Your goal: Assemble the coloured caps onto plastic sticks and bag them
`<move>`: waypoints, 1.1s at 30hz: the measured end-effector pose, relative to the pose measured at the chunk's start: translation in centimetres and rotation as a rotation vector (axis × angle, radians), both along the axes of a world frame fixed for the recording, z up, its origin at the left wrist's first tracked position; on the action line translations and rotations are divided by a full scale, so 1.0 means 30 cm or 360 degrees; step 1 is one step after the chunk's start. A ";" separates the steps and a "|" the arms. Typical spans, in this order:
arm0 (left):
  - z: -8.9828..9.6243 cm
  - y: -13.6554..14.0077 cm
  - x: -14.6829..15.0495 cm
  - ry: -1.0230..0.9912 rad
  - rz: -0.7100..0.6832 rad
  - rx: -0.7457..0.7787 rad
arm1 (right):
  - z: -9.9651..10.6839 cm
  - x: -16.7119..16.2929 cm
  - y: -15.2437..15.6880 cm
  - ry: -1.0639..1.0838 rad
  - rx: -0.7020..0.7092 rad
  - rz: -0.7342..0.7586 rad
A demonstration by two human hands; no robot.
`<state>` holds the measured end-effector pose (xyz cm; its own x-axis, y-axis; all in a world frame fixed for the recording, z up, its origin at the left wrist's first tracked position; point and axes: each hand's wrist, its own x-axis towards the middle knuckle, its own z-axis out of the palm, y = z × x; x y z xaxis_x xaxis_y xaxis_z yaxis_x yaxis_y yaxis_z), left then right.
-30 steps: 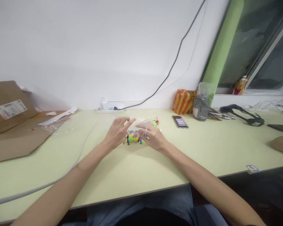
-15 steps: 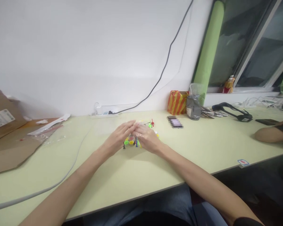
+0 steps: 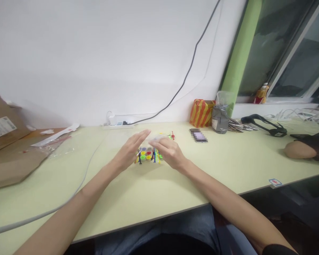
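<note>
Between my hands on the table stand small paint pots [image 3: 148, 157] with yellow, green and red lids. Thin coloured plastic sticks [image 3: 154, 156] stand or lie beside them, some blue and yellow. My left hand [image 3: 129, 151] is at the left of the pots, its fingers stretched out together and nothing in its grasp. My right hand [image 3: 171, 153] is on the right with fingers bent over a piece of clear plastic [image 3: 157, 138], which looks like a bag. A red stick-like piece [image 3: 173, 135] lies behind my right hand. Part of the group is hidden by my hands.
A phone [image 3: 199, 135], a striped bag [image 3: 201, 113] and a grey bag [image 3: 219, 118] are at the back right. Cardboard [image 3: 13, 161] lies at the left, near a pale cable [image 3: 79, 187]. Another person's arm [image 3: 300, 150] rests at the right.
My hands have moved apart from their touching position over the pots. More of the pots and sticks now shows between them, and the clear plastic is by my right hand.
</note>
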<state>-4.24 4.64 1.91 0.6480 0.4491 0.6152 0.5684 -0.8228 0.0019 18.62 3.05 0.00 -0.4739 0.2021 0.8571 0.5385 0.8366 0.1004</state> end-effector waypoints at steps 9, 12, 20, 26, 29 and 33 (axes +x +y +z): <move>-0.001 -0.002 -0.001 0.0010 -0.0039 -0.0001 | -0.002 0.002 0.035 -0.0043 -0.0002 -0.0181; 0.003 0.008 -0.003 0.0109 -0.0036 0.0017 | 0.015 0.015 0.031 -0.0037 0.0023 -0.0187; -0.003 0.009 -0.004 0.0169 0.0091 0.0040 | 0.042 0.029 0.008 -0.0002 0.0013 -0.0160; -0.006 -0.002 -0.001 0.0116 0.0171 0.0109 | 0.018 -0.013 -0.005 -0.0032 -0.0189 0.0218; -0.004 -0.010 0.007 0.0128 0.0086 0.0087 | 0.011 -0.031 -0.020 -0.0118 -0.0300 0.0301; 0.001 -0.029 0.032 0.0164 -0.0083 0.0101 | 0.014 -0.039 -0.042 -0.0239 -0.0324 0.0300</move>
